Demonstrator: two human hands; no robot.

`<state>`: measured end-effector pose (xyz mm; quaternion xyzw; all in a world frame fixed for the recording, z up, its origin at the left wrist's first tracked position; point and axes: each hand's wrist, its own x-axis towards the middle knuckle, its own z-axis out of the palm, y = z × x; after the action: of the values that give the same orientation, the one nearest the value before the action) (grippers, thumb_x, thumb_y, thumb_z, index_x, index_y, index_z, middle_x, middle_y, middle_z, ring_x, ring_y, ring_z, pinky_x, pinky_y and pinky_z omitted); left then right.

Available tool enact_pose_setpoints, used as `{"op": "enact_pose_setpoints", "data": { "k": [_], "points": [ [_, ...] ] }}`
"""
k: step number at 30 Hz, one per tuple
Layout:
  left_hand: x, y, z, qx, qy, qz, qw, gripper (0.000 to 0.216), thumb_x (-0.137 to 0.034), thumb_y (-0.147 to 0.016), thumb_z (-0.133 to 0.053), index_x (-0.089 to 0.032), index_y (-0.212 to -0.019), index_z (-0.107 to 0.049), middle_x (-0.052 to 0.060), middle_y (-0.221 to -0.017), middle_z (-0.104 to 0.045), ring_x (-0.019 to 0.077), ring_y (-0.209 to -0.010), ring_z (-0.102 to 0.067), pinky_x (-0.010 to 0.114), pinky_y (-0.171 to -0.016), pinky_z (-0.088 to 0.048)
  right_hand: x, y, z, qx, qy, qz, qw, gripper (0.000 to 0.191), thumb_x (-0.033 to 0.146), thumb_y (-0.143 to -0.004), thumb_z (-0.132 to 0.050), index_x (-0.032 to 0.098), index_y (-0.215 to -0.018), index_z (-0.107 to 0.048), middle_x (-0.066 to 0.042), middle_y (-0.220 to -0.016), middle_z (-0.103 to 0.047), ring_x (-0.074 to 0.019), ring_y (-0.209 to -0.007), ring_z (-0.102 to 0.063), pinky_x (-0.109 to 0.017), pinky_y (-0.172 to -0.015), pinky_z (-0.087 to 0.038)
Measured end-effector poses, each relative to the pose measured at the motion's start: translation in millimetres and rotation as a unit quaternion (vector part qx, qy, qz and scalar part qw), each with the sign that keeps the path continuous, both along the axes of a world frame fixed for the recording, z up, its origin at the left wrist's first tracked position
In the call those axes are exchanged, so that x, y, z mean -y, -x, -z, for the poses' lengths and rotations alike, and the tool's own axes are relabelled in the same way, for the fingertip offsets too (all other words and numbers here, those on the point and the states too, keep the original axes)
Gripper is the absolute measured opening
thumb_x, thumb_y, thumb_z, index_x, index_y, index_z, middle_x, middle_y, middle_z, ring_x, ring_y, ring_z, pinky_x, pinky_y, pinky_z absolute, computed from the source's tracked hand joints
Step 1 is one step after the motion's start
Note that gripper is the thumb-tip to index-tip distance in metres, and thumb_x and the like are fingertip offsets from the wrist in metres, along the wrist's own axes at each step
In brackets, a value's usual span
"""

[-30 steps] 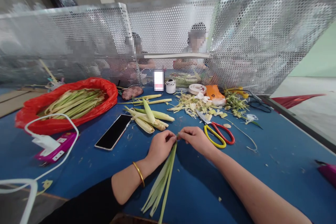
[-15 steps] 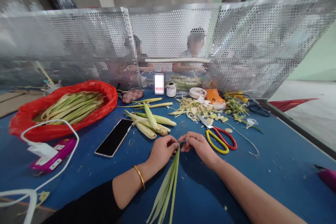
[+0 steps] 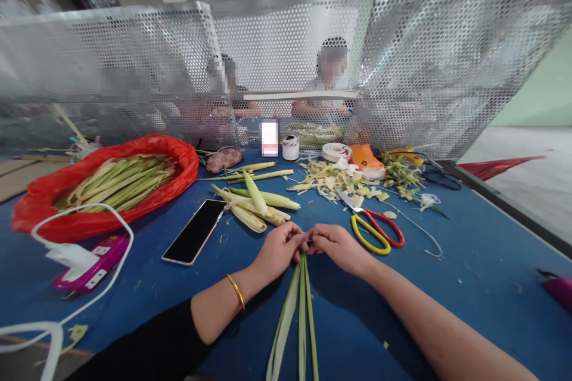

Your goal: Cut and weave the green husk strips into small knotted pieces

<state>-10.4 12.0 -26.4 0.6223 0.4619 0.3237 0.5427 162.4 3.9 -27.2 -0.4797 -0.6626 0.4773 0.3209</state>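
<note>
A bundle of long green leaf strips [image 3: 302,315] hangs down toward me, its top end between my fingertips. My left hand [image 3: 277,251], with a gold bangle on the wrist, is closed in a pinch on that top end. Opposite it, my right hand [image 3: 336,245] is closed too, thumb and finger pinched beside the bundle's top. A thin pale strand seems to run between the two hands, too fine to name. Just beyond my left hand lie several folded pale-green husk pieces [image 3: 254,208]. Scissors [image 3: 375,231] with one red and one yellow handle rest open right of my right hand.
At the left stand a red plastic bag [image 3: 185,175] of leaf strips, a purple power strip [image 3: 105,259] with a white cable, and a dark phone [image 3: 194,232]. Scraps [image 3: 322,178], a tape roll [image 3: 336,152] and a white jar [image 3: 290,149] lie before a perforated metal screen [image 3: 286,41]. People sit behind it.
The leaf strips have swung to the right and spread into separate strands. My right hand's fingers have curled in more tightly, and both hands remain together at the top of the bundle.
</note>
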Motion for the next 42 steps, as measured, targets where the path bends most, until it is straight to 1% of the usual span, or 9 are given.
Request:
{"op": "enact_pose_setpoints", "data": {
  "k": [5,9,14,17,23,30,33,36,42],
  "points": [
    [-1,-5,-5.0,0.053,0.036,-0.062,0.996,0.019,-0.036,-0.080,-0.056,-0.017,-0.075,-0.053,-0.003,-0.062,-0.058,0.0066,-0.048,-0.049,0.015,-0.041,-0.033,-2,-2,0.2,0.020,-0.014,-0.021,0.999,0.018,0.014,-0.075,-0.046,0.018,-0.070,-0.063,-0.001,-0.072,-0.068,-0.0156,-0.070,-0.061,-0.026,-0.068,-0.047],
    [-2,-7,-7.6,0.020,0.053,-0.081,0.995,0.019,-0.034,-0.080,-0.056,-0.017,-0.072,-0.054,-0.003,-0.062,-0.059,0.0064,-0.048,-0.051,0.016,-0.045,-0.039,-3,-2,0.7,0.010,-0.025,-0.031,0.999,0.018,0.013,-0.075,-0.047,0.019,-0.068,-0.063,-0.001,-0.073,-0.065,-0.0145,-0.069,-0.060,-0.025,-0.067,-0.046],
    [-10,-12,-6.1,-0.049,0.078,-0.043,0.995,0.010,-0.020,-0.075,-0.059,-0.014,-0.067,-0.061,0.000,-0.057,-0.063,0.0080,-0.045,-0.053,0.017,-0.041,-0.039,-3,-2,-0.1,-0.024,-0.049,-0.025,0.998,0.017,0.016,-0.073,-0.054,0.019,-0.059,-0.061,-0.003,-0.085,-0.063,-0.0160,-0.084,-0.059,-0.025,-0.075,-0.046],
    [-15,-12,-5.6,-0.072,0.081,-0.014,0.994,0.010,-0.017,-0.072,-0.060,-0.014,-0.063,-0.064,0.000,-0.054,-0.062,0.0083,-0.043,-0.051,0.018,-0.040,-0.039,-4,-2,1.3,-0.048,-0.031,-0.009,0.998,0.016,0.020,-0.074,-0.056,0.018,-0.059,-0.062,-0.006,-0.094,-0.063,-0.0175,-0.089,-0.060,-0.024,-0.069,-0.047],
    [-17,-4,-9.6,-0.067,0.092,0.052,0.992,0.013,-0.025,-0.072,-0.064,-0.015,-0.066,-0.068,0.000,-0.059,-0.063,0.0078,-0.049,-0.053,0.018,-0.049,-0.042,-4,1,3.6,-0.092,0.022,0.050,0.994,0.022,0.033,-0.075,-0.057,0.016,-0.061,-0.060,-0.006,-0.102,-0.064,-0.0084,-0.058,-0.055,-0.025,-0.060,-0.047],
    [-15,-3,-14.9,-0.060,0.103,0.069,0.990,0.010,-0.023,-0.066,-0.068,-0.014,-0.068,-0.069,-0.001,-0.059,-0.063,0.0084,-0.051,-0.054,0.020,-0.054,-0.043,-2,3,-2.5,-0.128,0.056,0.077,0.987,0.025,0.039,-0.074,-0.061,0.015,-0.066,-0.064,-0.003,-0.076,-0.065,-0.0096,-0.054,-0.054,-0.026,-0.059,-0.046],
    [-14,-5,-15.7,-0.059,0.101,0.043,0.992,0.014,-0.028,-0.069,-0.067,-0.014,-0.066,-0.069,0.000,-0.058,-0.063,0.0086,-0.050,-0.053,0.020,-0.053,-0.043,-2,2,-4.9,-0.134,0.057,0.081,0.986,0.031,0.043,-0.077,-0.059,0.016,-0.088,-0.068,-0.002,-0.072,-0.064,-0.0112,-0.059,-0.057,-0.026,-0.061,-0.047],
    [-14,-5,-17.0,-0.055,0.106,0.030,0.992,0.019,-0.032,-0.072,-0.066,-0.014,-0.069,-0.069,0.000,-0.057,-0.062,0.0083,-0.049,-0.053,0.020,-0.052,-0.042,-4,-1,-5.2,-0.107,0.038,0.101,0.988,0.037,0.048,-0.082,-0.054,0.017,-0.100,-0.064,0.001,-0.065,-0.061,-0.0133,-0.060,-0.059,-0.025,-0.058,-0.048],
    [-15,-5,-18.1,-0.041,0.113,0.035,0.992,0.025,-0.035,-0.072,-0.066,-0.013,-0.061,-0.065,0.001,-0.058,-0.063,0.0072,-0.049,-0.052,0.018,-0.051,-0.043,-3,-4,-2.2,0.031,-0.088,0.080,0.992,0.008,0.024,-0.074,-0.067,0.019,-0.069,-0.064,0.001,-0.067,-0.059,-0.0126,-0.059,-0.056,-0.024,-0.057,-0.043]
  ]
}}
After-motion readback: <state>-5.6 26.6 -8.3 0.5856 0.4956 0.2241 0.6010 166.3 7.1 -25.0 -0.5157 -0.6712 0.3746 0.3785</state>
